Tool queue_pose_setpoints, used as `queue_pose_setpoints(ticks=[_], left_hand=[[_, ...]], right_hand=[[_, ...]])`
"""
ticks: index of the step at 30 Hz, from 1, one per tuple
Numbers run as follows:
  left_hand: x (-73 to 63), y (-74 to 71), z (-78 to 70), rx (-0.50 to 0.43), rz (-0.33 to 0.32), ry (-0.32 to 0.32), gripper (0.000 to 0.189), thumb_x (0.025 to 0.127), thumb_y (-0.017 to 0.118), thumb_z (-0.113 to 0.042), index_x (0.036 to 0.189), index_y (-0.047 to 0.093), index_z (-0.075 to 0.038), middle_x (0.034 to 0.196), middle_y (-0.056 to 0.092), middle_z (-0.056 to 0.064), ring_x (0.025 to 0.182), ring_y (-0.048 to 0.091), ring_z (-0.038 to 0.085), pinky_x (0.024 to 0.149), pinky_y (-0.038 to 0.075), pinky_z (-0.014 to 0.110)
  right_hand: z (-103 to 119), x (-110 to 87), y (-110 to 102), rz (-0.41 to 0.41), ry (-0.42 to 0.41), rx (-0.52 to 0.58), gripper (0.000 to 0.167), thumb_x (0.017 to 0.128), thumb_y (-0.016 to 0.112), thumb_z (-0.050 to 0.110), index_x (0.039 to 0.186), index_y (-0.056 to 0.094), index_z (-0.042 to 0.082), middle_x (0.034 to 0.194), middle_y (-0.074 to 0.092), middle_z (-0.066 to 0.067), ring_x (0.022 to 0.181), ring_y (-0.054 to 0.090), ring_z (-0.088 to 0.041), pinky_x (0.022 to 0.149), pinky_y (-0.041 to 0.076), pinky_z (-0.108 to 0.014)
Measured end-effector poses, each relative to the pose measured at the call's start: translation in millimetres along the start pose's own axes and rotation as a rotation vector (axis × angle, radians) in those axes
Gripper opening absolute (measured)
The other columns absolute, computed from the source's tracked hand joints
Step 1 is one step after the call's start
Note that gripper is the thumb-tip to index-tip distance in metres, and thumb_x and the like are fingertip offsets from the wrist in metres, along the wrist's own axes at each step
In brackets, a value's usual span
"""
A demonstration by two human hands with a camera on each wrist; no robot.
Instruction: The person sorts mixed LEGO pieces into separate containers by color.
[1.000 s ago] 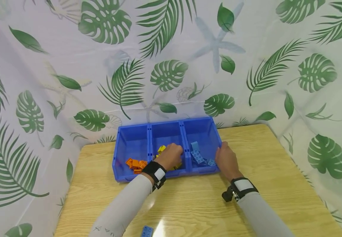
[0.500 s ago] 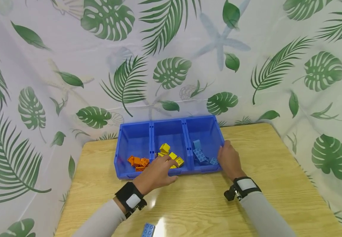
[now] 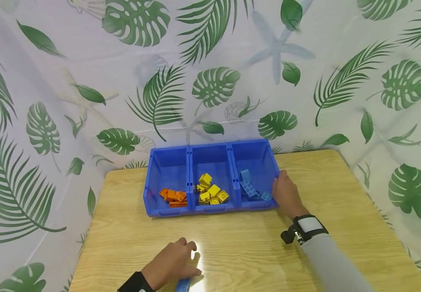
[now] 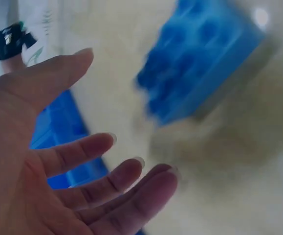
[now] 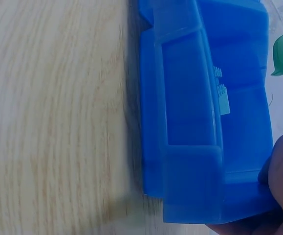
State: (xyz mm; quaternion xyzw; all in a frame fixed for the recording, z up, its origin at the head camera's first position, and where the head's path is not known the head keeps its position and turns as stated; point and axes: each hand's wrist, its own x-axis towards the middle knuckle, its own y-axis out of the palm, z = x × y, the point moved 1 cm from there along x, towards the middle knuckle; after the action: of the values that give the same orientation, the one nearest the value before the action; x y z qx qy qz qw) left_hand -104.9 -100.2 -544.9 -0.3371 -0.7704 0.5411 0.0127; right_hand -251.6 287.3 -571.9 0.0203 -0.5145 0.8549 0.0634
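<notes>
My left hand (image 3: 172, 261) is over the near part of the table, its fingers spread and holding nothing. Just beneath it lies a blue toy building brick (image 3: 183, 284), partly covered by the hand in the head view. The left wrist view shows a gap between the fingertips and this studded brick (image 4: 200, 58), which is blurred. My right hand (image 3: 288, 194) grips the side wall of the right-hand blue bin (image 3: 254, 156). Thumb and fingers lie on either side of that bin's wall (image 5: 249, 200) in the right wrist view. Several blue bricks (image 3: 248, 188) lie inside it.
Joined to the right bin are a middle bin (image 3: 210, 158) with several yellow bricks (image 3: 214, 190) and a left bin (image 3: 168, 162) with several orange bricks (image 3: 174, 196). All stand on a wooden table (image 3: 232, 243), before a leaf-patterned cloth (image 3: 210, 40).
My left hand has come out of the middle bin, uncovering the yellow bricks, and moved toward me to the loose blue brick. The right hand stays on the bin wall.
</notes>
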Motion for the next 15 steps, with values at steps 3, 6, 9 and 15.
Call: queue_pose_setpoints(ticks=[3,6,9,15], left_hand=[[-9.7,12.8,1.6,-0.062,0.053,-0.019,0.058,0.079,0.082,-0.055,0.118,0.066,-0.016,0.097,0.061,0.002,0.072,0.055,0.012,0.064,0.05,0.028],[-14.7,24.5,3.3,-0.146,0.076,-0.022,0.06,0.076,0.087,-0.05,0.118,0.065,-0.014,0.095,0.055,0.002,0.07,0.05,0.01,0.059,0.045,0.024],[-12.3,43.1,11.4,-0.176,0.064,-0.009,0.064,0.073,0.091,-0.047,0.119,0.064,-0.011,0.096,0.053,0.005,0.07,0.052,0.012,0.056,0.047,0.023],[3.6,88.3,41.8,-0.163,0.085,-0.025,0.066,0.071,0.091,-0.054,0.121,0.065,-0.019,0.101,0.055,0.006,0.076,0.055,0.01,0.057,0.05,0.021]], right_hand=[[0,1.0,0,0.002,-0.005,0.0,0.03,0.108,0.041,0.013,0.121,0.043,-0.014,0.098,0.065,-0.036,0.083,0.072,-0.049,0.061,0.055,-0.052],[-1,0.9,0,-0.004,-0.003,-0.006,0.03,0.107,0.041,0.013,0.121,0.043,-0.014,0.098,0.065,-0.036,0.084,0.072,-0.051,0.062,0.055,-0.054],[0,0.9,0,-0.014,-0.003,-0.007,0.03,0.107,0.042,0.013,0.12,0.044,-0.015,0.098,0.065,-0.037,0.085,0.071,-0.053,0.063,0.055,-0.056],[2,1.1,0,-0.017,0.009,-0.003,0.03,0.106,0.044,0.012,0.12,0.044,-0.014,0.097,0.065,-0.037,0.083,0.072,-0.052,0.062,0.055,-0.054]])
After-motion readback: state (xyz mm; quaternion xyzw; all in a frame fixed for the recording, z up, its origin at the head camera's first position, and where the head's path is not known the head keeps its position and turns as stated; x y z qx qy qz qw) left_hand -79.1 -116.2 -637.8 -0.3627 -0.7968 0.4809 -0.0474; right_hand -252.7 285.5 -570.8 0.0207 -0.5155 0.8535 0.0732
